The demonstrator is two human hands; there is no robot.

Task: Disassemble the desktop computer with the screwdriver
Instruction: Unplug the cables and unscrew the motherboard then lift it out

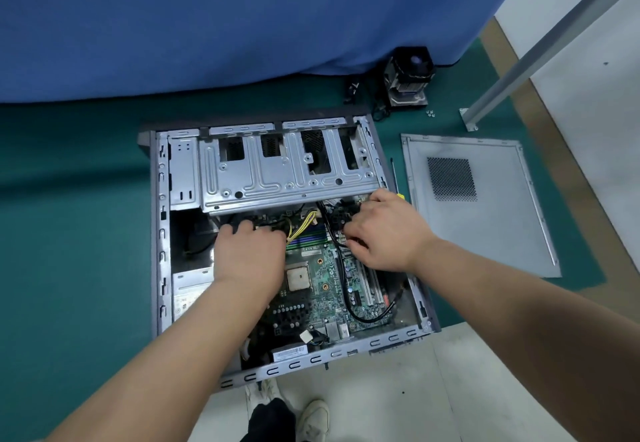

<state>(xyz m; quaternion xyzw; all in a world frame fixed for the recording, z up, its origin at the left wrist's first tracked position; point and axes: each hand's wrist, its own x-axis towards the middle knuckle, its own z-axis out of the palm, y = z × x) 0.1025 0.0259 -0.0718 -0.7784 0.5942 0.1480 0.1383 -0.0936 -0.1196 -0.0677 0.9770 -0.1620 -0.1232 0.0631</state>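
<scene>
Both hands inside the open grey metal desktop computer case

Left hand grips black cables under the drive cage; right hand pinches a black connector; the yellow-handled screwdriver lies beside it.

Green floor mat, blue cloth, pale floor

left hand fingertips: hidden under grey metal drive cage
right hand fingertips: buried among black cables
yellow-handled screwdriver: handle mostly behind right hand
small screws: too small to count
</scene>
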